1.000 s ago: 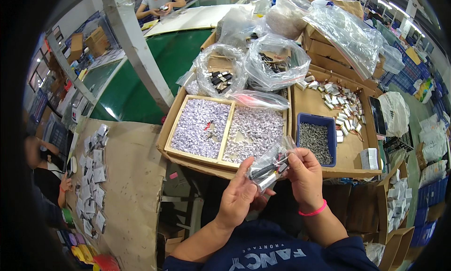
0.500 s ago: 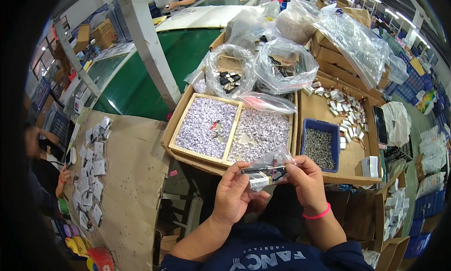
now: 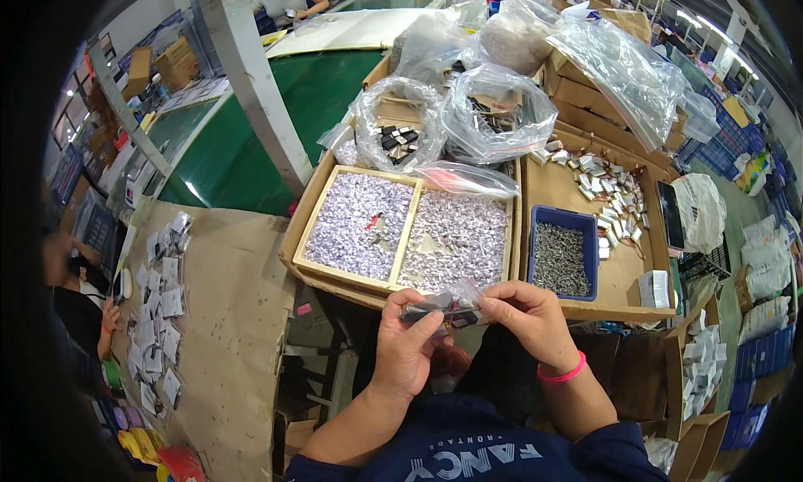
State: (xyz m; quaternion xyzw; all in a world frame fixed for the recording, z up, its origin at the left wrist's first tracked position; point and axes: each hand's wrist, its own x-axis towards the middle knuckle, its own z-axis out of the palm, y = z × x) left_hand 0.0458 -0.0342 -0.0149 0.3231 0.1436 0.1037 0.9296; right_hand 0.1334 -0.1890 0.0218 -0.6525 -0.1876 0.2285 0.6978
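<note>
Both of my hands hold a small clear plastic bag [image 3: 452,306] with dark parts inside, in front of the parts boxes. My left hand [image 3: 405,348] is closed on the bag's left end, thumb on top. At its upper right end, my right hand [image 3: 529,316] pinches the bag between thumb and fingers. What exactly lies in the bag is too small to make out. Just beyond the hands is a wooden tray [image 3: 403,231] with two compartments of small whitish pieces. Right of that tray, a blue bin [image 3: 595,252] holds many small metal screws.
White battery-like packs [image 3: 617,206] with wires lie in the right cardboard box. Open plastic bags [image 3: 500,118] of black parts stand behind the tray. On the left brown table [image 3: 230,315] lie several filled packets [image 3: 171,302]; another person [image 3: 79,290] sits beyond. A metal post [image 3: 255,89] rises at left.
The bag has turned in my hands, so a white piece seen in it before is now hidden. My hands have shifted slightly left, and the whole view has moved a little.
</note>
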